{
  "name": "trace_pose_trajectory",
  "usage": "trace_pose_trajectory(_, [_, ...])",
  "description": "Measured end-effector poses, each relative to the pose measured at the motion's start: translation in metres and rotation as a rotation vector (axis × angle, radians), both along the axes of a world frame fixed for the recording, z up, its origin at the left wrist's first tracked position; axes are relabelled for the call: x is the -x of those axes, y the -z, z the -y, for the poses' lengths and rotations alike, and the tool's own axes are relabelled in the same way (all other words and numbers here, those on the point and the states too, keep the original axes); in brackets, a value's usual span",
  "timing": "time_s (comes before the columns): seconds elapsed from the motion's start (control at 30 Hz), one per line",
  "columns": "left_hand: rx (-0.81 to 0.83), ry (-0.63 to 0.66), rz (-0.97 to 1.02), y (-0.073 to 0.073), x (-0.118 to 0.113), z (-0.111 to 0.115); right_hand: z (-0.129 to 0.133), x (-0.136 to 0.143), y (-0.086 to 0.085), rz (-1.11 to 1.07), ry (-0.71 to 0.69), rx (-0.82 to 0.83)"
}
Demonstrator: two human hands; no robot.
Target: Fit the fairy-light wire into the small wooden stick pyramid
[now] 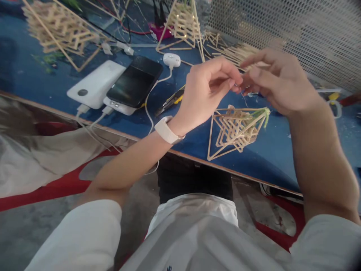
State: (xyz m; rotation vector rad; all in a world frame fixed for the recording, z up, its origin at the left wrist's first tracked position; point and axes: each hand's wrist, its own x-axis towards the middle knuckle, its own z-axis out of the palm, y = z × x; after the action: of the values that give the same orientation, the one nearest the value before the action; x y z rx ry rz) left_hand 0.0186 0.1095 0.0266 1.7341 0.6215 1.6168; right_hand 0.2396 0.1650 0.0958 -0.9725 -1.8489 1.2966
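Left hand (204, 84): thumb and forefinger tips together in a pinch. Right hand (284, 81): fingers curved, thumb and forefinger slightly apart, lower fingertips near the left pinch; their hold cannot be told. A thin strand (244, 99) hangs at the meeting fingertips; which hand has it, cannot tell.

Stick frame (234, 130): on the blue surface (186, 141), below the fingertips on the body side, clear of both hands; green ties (265, 113) at its right corner, under the right hand.

Beyond the fingers: loose sticks (225, 52), then a second frame (183, 28). Left of the left fingers: cutter (172, 99) near the wrist; farther out, dark phone (137, 81).
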Motion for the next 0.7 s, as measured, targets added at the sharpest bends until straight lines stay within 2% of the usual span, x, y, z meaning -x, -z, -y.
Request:
trace_pose_trajectory(0.1, [-0.024, -0.04, -0.127, -0.005, 0.001, 0.009, 0.006, -0.001, -0.001, 0.05, -0.086, 0.085])
trace_pose_trajectory(0.2, [-0.092, -0.084, -0.283, -0.006, 0.001, 0.011, 0.004, 0.015, -0.007, 0.089, -0.201, 0.161])
trace_pose_trajectory(0.27, [-0.189, -0.11, -0.314, -0.003, 0.0, 0.007, 0.002, 0.028, -0.013, 0.097, -0.257, 0.161])
trace_pose_trajectory(0.37, [-0.259, -0.114, -0.321, 0.001, 0.0, 0.002, 0.002, 0.041, -0.021, 0.077, -0.199, 0.142])
trace_pose_trajectory(0.5, [-0.256, -0.123, -0.392, -0.001, 0.002, 0.01, 0.011, 0.047, -0.032, 0.144, -0.17, 0.109])
trace_pose_trajectory(0.63, [-0.289, -0.138, -0.411, -0.005, 0.004, 0.017, 0.028, 0.051, -0.05, 0.298, -0.116, -0.051])
trace_pose_trajectory(0.7, [-0.359, -0.124, -0.348, -0.006, 0.004, 0.017, 0.036, 0.049, -0.058, 0.274, -0.057, -0.087])
